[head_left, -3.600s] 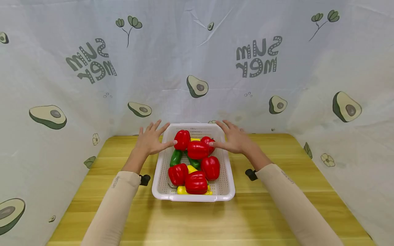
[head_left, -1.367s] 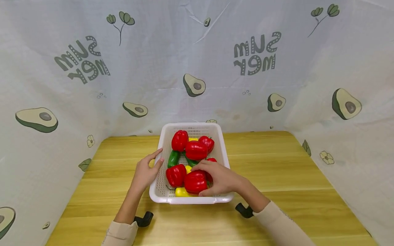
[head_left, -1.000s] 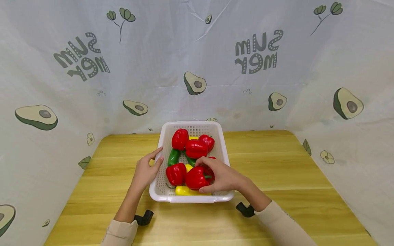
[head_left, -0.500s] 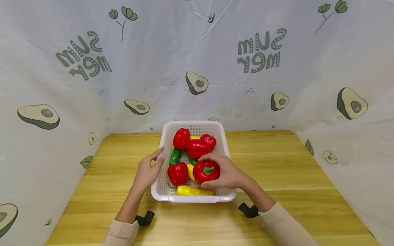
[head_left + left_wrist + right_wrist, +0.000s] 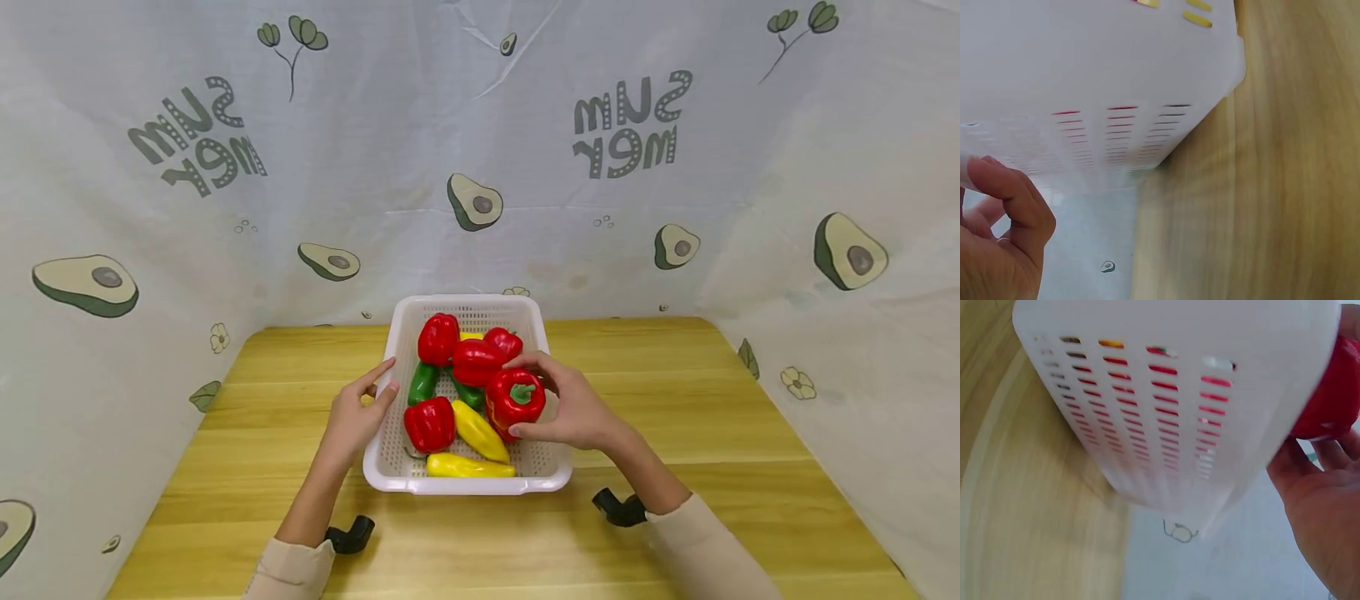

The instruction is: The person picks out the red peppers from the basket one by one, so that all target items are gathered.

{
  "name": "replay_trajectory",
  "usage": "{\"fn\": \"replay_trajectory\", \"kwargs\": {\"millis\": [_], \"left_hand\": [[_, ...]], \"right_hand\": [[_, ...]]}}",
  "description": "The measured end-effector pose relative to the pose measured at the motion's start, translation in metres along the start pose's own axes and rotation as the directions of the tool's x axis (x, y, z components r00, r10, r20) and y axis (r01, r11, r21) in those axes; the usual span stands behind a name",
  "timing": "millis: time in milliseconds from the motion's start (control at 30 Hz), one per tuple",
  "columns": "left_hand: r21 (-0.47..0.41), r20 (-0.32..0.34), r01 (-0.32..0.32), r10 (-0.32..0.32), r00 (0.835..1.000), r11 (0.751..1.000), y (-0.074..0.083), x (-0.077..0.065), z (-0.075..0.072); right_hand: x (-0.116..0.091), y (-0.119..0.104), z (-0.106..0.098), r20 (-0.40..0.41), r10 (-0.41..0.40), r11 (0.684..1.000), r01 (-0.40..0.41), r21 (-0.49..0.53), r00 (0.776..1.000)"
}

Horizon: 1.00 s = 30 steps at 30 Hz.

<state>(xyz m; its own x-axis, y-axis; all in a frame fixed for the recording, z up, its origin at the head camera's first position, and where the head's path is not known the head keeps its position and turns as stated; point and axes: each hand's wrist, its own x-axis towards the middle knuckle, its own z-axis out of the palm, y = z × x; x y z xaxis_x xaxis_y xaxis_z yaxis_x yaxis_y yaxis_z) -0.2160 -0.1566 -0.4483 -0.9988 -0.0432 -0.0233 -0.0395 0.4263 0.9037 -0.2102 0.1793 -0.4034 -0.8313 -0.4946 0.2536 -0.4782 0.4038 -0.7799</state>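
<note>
In the head view my right hand (image 5: 581,412) grips a red bell pepper (image 5: 504,408), its green stem facing the camera. Thumb and fingers wrap its right side, above the right part of a white perforated plastic basket (image 5: 472,486). The right wrist view has the same red bell pepper (image 5: 1332,394) at the basket's rim. My left hand (image 5: 354,421) holds the basket's left rim with thumb and fingers; in the left wrist view the curled fingers (image 5: 1029,212) are at that rim. Below the held pepper, another red pepper is mostly hidden.
Inside the basket lie more red bell peppers (image 5: 430,425), green peppers (image 5: 423,383) and yellow peppers (image 5: 480,432). The basket stands on a wooden table (image 5: 637,375). Behind and beside it hangs a printed cloth (image 5: 405,150).
My right hand has reached into the basket, taken hold of the front red bell pepper, raised it and turned its stem up, moving right and back. Yellow peppers are uncovered. My left hand came to the rim.
</note>
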Motion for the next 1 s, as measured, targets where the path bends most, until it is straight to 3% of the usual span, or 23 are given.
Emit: {"fn": "replay_trajectory", "kwargs": {"millis": [200,500,800,1000], "left_hand": [[-0.006,-0.016,-0.027,0.027,1.000,1.000,-0.004,0.001,-0.001],[0.000,-0.021,-0.033,0.033,0.999,0.999,-0.006,0.002,0.000],[-0.042,0.005,-0.005,0.005,1.000,0.999,-0.005,0.001,0.001],[-0.064,0.029,0.001,0.001,1.000,0.998,-0.006,0.001,0.002]], "right_hand": [[-0.002,0.006,-0.015,-0.047,-0.033,0.999,0.034,0.010,0.998],[-0.005,0.028,-0.050,-0.190,0.035,0.999,-0.032,0.017,0.981],[0.000,0.059,-0.071,-0.261,0.195,0.980,-0.199,0.012,0.945],[0.002,0.081,-0.077,-0.253,0.287,0.957,-0.290,0.025,0.924]]}}
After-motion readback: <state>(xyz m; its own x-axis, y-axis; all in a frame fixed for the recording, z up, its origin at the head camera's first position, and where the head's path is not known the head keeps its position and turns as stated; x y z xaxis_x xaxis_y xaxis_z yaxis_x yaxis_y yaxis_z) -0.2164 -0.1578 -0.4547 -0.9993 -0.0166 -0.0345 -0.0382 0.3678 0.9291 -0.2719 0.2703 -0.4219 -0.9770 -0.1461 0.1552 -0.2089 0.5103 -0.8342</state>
